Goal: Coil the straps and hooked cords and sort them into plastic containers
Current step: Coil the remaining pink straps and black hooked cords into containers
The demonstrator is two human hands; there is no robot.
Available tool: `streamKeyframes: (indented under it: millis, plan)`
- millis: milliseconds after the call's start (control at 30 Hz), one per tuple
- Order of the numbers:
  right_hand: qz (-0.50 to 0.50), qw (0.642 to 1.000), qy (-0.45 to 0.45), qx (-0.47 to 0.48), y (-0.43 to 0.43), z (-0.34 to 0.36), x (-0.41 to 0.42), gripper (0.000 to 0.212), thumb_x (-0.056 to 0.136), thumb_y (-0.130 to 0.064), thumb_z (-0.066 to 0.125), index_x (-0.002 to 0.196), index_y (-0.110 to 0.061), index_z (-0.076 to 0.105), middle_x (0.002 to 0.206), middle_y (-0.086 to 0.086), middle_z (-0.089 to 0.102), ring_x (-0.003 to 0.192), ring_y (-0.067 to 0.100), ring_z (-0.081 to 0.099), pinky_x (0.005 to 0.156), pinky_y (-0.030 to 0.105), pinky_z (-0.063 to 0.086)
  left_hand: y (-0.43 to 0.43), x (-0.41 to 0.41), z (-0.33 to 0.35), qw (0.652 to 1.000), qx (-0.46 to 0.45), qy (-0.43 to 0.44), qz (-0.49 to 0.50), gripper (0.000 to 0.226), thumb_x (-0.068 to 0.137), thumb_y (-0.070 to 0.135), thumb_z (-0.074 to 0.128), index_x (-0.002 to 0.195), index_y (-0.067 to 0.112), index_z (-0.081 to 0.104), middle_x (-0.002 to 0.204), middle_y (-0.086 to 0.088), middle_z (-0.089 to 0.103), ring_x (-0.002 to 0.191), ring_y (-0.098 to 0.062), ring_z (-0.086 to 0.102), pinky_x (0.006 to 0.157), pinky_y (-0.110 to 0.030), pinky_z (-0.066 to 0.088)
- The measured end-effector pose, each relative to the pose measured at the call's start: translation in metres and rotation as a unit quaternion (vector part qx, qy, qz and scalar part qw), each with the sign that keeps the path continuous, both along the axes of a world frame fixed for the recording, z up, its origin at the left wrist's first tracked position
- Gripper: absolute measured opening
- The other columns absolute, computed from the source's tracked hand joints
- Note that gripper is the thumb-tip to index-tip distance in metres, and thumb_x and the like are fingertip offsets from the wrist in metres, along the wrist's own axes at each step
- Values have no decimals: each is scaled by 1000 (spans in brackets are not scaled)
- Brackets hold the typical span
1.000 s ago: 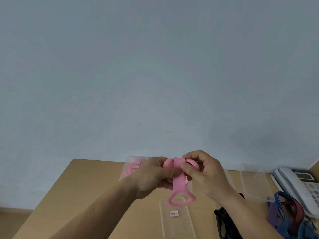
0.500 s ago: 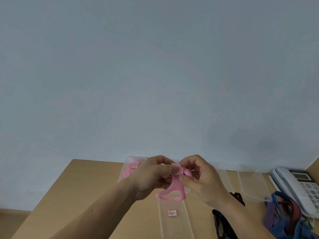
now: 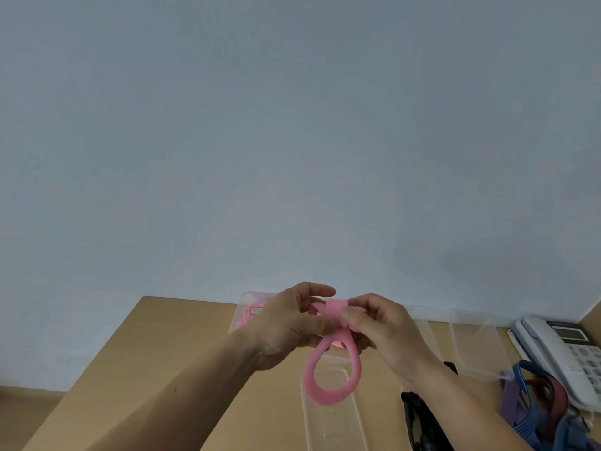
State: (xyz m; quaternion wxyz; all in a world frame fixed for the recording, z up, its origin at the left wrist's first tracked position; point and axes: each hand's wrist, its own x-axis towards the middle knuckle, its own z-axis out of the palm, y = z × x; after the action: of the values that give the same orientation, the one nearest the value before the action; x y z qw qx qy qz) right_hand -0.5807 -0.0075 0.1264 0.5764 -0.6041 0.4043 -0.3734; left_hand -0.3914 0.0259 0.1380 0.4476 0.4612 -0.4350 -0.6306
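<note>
**Just above the desk, both hands hold a pink strap**

The left hand [image 3: 286,323] and the right hand [image 3: 383,333] meet in the lower middle of the frame, lifted off the wooden desk [image 3: 146,369]. Between them is the pink strap [image 3: 355,362]. Its upper end is folded into a short flat band, which the curled fingers and thumbs of both hands pinch from either side. The left grips it from the left, the right from the right, and the fingertips are close together. Below the hands the rest of the strap hangs free as an open oval loop.

Directly beneath that loop, a long clear plastic container [image 3: 304,418] lies on the desk and runs toward the bottom edge of the frame. The loop appears to hang above it, but whether the two touch cannot be told. A second clear container [image 3: 242,315] sits behind the left hand at the far edge of the desk, with pink items and a small label inside. More clear containers [image 3: 468,346] lie to the right of the right hand.

In the lower right corner is a tangled pile of blue, purple and red straps [image 3: 533,398], next to a white desk telephone [image 3: 559,349]. A black strap [image 3: 422,421] lies under the right forearm. A plain pale blue-grey wall fills the upper frame.
</note>
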Motion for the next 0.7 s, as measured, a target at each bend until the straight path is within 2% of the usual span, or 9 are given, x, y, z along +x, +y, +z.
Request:
streamKeyframes:
  millis: [100,200,233,300,433,600,700]
  plan:
    - [1,1000,-5,-6,1,0,-1,10,91,-13,66,98,-6,68,83,18,74,73,37,73,64,37,60,1,-1,-1,1000,13,-4,-10,68,71,5,82,131,7,51,111,-15,65,89,-24,72,77,-29,56]
    - [3,1000,-11,-13,1,2,-2,7,92,-10,64,96,-7,70,80,17,74,72,38,73,64,38,60,2,0,2,996,-7,-2,-86,30,86,11,74,114,0,69,104,-16,73,88,-22,72,77,-26,55]
    - [2,1000,-5,-22,1,2,-2,7,92,-10,64,96,-8,70,80,16,74,73,36,73,64,38,59,3,0,2,995,-1,-3,-95,25,88,13,72,110,0,71,102,-17,73,86,-20,72,76,-26,55]
    - [6,999,9,-42,0,2,-3,7,91,-13,66,96,-11,71,81,13,74,72,32,72,64,37,58,3,2,3,994,4,-14,-108,26,89,15,71,111,1,72,101,-15,73,79,-18,70,73,-25,55]
    - [25,998,11,-65,-2,2,-3,9,88,-9,70,96,-11,73,79,7,74,65,14,68,56,19,50,3,5,4,992,-4,-52,-117,20,85,8,70,104,4,74,90,-9,72,65,-15,61,62,-24,51]
    - [41,996,33,-69,-5,3,1,12,78,-24,72,88,-19,76,71,14,69,60,19,64,54,19,47,5,8,7,990,-12,-92,-108,20,78,3,68,96,-4,71,80,-12,65,58,-16,55,53,-25,45]
    - [46,995,36,-87,-5,0,2,8,86,-12,71,90,-17,76,73,19,67,61,19,63,56,20,48,6,10,5,991,6,-89,-96,24,77,4,70,98,-6,70,80,-12,65,58,-17,55,54,-26,45]
